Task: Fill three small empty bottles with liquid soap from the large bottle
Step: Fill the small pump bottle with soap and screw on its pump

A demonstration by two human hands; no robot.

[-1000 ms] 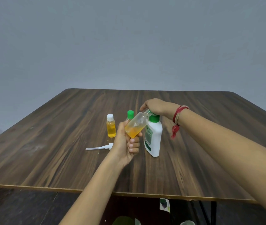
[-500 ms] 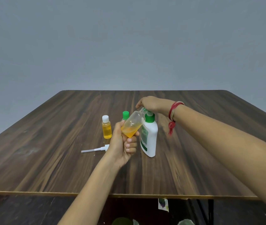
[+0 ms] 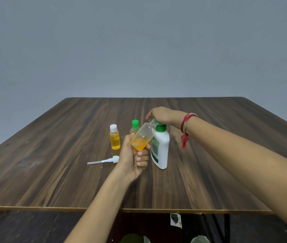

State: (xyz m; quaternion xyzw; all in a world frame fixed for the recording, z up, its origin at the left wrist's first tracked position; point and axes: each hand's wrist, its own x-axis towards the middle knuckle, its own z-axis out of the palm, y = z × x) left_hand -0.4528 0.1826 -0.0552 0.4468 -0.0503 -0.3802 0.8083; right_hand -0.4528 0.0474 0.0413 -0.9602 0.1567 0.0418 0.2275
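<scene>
My left hand (image 3: 133, 159) grips a small clear bottle (image 3: 143, 137), tilted with its neck up to the right and orange soap pooled in its lower end. My right hand (image 3: 163, 115) hovers at that bottle's threaded neck, fingers curled over the opening; what they hold is hidden. The large white bottle (image 3: 161, 149) with a green collar stands upright just right of my left hand. Two small bottles stand behind: one with a white cap (image 3: 114, 137), full of orange soap, and one with a green cap (image 3: 135, 127), partly hidden by the held bottle.
A white pump head with its tube (image 3: 104, 161) lies on the wooden table (image 3: 51, 163) left of my left hand. The table's front edge runs across the lower frame, with floor and a few small items below it.
The view has shifted slightly, so everything sits a little left of where it was. My hands keep the same hold on the tilted bottle and at its neck.
</scene>
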